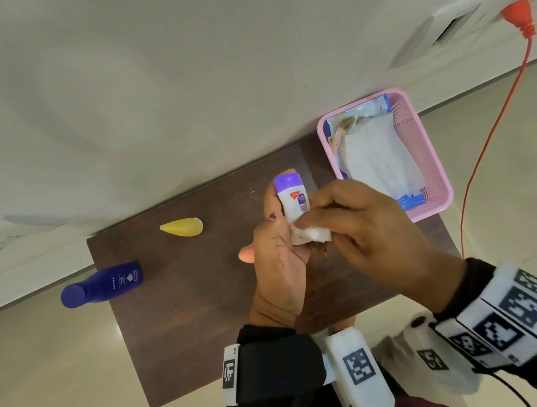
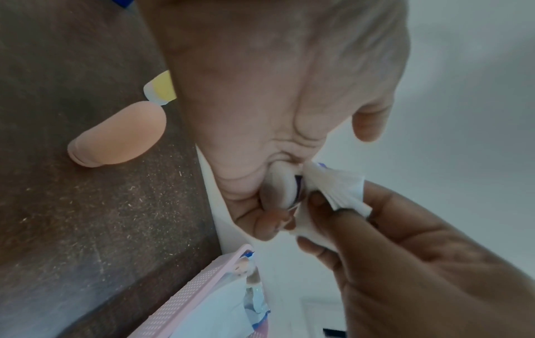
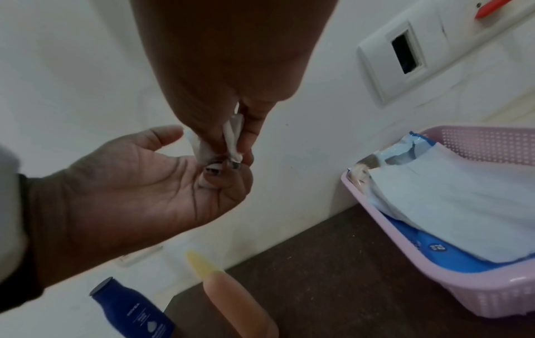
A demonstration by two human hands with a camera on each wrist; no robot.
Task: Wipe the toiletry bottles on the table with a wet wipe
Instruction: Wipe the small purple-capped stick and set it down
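Left hand (image 1: 276, 263): raised over the dark wood table (image 1: 181, 332), fingers curled round a small white bottle (image 1: 292, 202), purple cap pointing far, long axis near-to-far. Right hand (image 1: 361, 225): pinching a folded white wet wipe (image 1: 313, 231) against the bottle's lower body, apparently. Navy bottle (image 1: 101, 284), far left, lying. Pink perforated basket (image 1: 423, 157), far right.

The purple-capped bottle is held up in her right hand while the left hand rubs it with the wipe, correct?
The hands are swapped. The head view shows the left hand holding the purple-capped bottle, while the right hand presses the wipe against it.
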